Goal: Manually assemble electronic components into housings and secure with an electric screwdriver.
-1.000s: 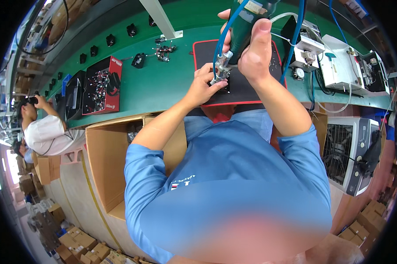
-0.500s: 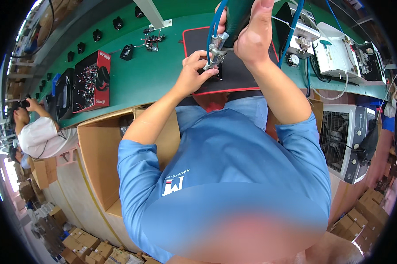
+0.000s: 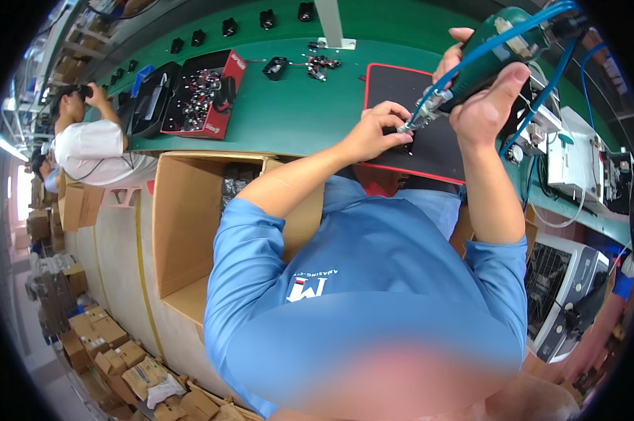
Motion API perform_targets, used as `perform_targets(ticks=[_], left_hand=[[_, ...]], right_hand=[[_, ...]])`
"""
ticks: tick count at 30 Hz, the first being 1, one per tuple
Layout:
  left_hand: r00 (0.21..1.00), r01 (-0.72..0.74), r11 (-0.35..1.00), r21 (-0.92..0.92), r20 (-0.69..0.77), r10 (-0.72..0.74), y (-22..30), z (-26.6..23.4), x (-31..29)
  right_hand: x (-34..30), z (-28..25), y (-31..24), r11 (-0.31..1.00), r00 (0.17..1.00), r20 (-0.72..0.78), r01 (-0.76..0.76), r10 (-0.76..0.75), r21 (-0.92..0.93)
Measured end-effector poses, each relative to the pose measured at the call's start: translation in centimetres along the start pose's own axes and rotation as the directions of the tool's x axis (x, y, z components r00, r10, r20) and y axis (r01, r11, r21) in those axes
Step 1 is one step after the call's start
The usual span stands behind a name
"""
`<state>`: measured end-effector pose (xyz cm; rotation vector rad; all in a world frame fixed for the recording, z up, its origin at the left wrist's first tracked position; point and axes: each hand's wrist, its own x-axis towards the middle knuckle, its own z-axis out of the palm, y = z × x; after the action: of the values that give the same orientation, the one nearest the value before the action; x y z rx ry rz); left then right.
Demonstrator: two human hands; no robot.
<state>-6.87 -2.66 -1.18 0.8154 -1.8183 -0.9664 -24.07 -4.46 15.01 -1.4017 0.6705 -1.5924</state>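
Observation:
My right hand [image 3: 489, 105] is wrapped around a dark green screwdriver-like power tool [image 3: 496, 45] with blue hoses. Its metal head [image 3: 433, 105] slants down toward the fingers of my left hand [image 3: 377, 133]. Those fingers pinch a small dark part [image 3: 408, 146] at the tip of the tool, over a black mat with a red border [image 3: 436, 158]. The fingers and the tool head hide most of that part.
On the green bench, a red box [image 3: 229, 91] holds several small wired parts. A black device [image 3: 275, 68] and a wired cluster [image 3: 322, 67] lie beyond it. White machinery [image 3: 573, 158] stands right. An open cardboard box [image 3: 183, 231] sits below the bench; another person [image 3: 89, 140] works at left.
The view has swung, so the bench and its things appear farther right. The tool now leans more to the right in the picture; both hands keep their grips.

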Motion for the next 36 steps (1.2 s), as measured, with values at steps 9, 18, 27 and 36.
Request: perform_targets(ticks=[9, 18, 27, 36], left_hand=[[0.997, -0.054, 0.996, 0.074, 0.062, 0.049, 0.1, -0.7, 0.6], [0.957, 0.193, 0.871, -0.451, 0.284, -0.065, 8.0, -3.2, 6.0], [0.977, 0.156, 0.858, -0.490, 0.202, -0.062, 9.2, 1.5, 10.5], [0.994, 0.099, 0.808, -0.581, 0.095, -0.054, 11.4, 5.8, 11.2]], right_hand=[[-0.1, 0.1, 0.2, 0.999, 1.000, -0.009, 0.021, -0.021, 0.049], [0.9, -0.9, 0.2, 0.998, 0.995, -0.097, 0.040, -0.034, 0.057], [-10.2, -6.2, -1.1, 0.686, 0.959, -0.156, 0.050, -0.235, -0.725], [-9.8, -7.9, 4.0, 0.576, 0.967, -0.251, -0.182, -0.040, -0.797]])
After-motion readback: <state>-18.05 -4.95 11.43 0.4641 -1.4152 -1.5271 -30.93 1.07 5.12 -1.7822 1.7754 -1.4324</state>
